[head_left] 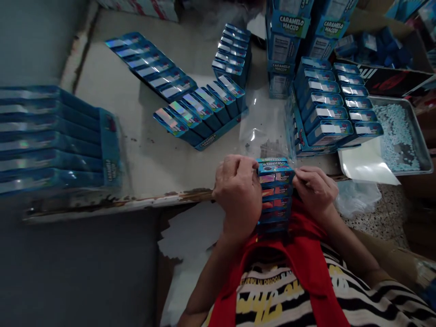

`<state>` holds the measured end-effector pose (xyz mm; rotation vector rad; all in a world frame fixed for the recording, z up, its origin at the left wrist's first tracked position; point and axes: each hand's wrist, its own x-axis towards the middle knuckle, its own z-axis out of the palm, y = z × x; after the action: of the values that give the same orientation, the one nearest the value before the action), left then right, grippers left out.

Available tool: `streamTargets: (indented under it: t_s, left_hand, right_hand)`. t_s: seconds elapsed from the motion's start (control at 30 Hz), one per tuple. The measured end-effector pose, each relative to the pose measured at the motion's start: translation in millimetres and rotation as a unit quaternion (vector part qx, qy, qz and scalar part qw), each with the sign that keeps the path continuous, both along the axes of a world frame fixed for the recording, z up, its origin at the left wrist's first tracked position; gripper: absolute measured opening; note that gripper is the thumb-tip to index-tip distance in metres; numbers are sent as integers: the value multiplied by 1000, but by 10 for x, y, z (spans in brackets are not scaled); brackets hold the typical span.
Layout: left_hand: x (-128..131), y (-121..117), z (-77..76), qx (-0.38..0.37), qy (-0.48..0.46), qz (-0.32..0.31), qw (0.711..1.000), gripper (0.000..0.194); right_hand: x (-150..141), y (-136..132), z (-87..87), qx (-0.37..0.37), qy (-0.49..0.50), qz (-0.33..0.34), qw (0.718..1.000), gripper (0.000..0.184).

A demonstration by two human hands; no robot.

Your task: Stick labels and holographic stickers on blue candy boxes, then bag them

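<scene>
In front of my body, a display tray of blue candy boxes stands at the table's near edge, its lettering reading "Caramelo Macizo". Clear plastic bag material spreads from it over the tabletop. My left hand is closed at the tray's upper left corner, fingers pinched on the plastic. On the opposite side, my right hand pinches the plastic at the upper right corner. The left fingertips are partly hidden by the hand itself.
More filled trays sit on the white table. A wrapped pack lies at left. Stacked trays rise at the back, near a carton of small blue boxes. A metal tray holds pale blue pieces at right.
</scene>
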<state>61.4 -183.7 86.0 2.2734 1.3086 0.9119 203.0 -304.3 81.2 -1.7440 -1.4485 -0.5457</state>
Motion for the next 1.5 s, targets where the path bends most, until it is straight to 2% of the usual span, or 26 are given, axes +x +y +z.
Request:
streamTargets:
  t_s: [0.1, 0.17, 0.23, 0.3, 0.37, 0.47, 0.57, 0.63, 0.73, 0.83, 0.93, 1.0, 1.1, 1.27, 1.4, 1.5]
  left_hand:
    - [-41, -23, -113, -8, -7, -15, 1000, 10]
    - [-70, -27, -187, 7, -38, -22, 999, 11]
    - [-102, -14, -235, 63, -75, -29, 995, 13]
    - [-153, 25, -251, 141, -100, -64, 983, 12]
    - [-241, 82, -243, 205, -97, -122, 966, 9]
    - [-434, 144, -260, 242, -60, -203, 947, 22]
    - [-600, 121, -432, 254, -64, -232, 937, 31]
    - [-626, 70, -642, 230, -106, -203, 946, 26]
    - [-497, 6, -963, 117, -170, -90, 974, 14]
    - [-269, 18, -1112, 12, -197, 15, 980, 19]
    - [-128, 70, -1087, -69, -175, 16, 982, 16]
    - [-120, 100, -1039, -77, -136, -7, 988, 16]
    - [-184, 148, -981, -36, -62, -52, 996, 19]
    - [-324, 230, -946, 6, 78, -140, 987, 25]
    - [-486, 187, -973, 73, 114, -193, 972, 31]
    - [-594, 51, -1015, 92, 122, -241, 958, 32]
  right_hand:
    - [-47, -109, -22, -35, -73, 9, 997, 9]
    - [-64, -169, -71, -62, -73, 3, 995, 8]
    - [-49, -196, -145, -60, -46, -31, 997, 12]
    - [-9, -192, -219, -57, -5, -65, 996, 18]
    - [40, -177, -266, -69, 39, -62, 995, 20]
    - [81, -174, -276, -97, 77, -27, 992, 10]
    - [70, -202, -270, -104, 35, -16, 994, 8]
    - [55, -218, -284, -96, 3, -4, 995, 8]
    - [53, -206, -340, -78, -4, 14, 997, 12]
    - [62, -143, -424, -57, 10, 17, 998, 14]
    - [56, -64, -513, -36, 50, -6, 998, 9]
    - [56, -28, -558, -23, 76, -15, 997, 8]
    - [88, -16, -597, -34, 96, -12, 995, 8]
    - [144, -76, -659, -130, 146, 9, 981, 12]
    - [116, -199, -710, -175, 175, 53, 967, 19]
    - [92, -342, -727, -170, 161, 70, 970, 21]
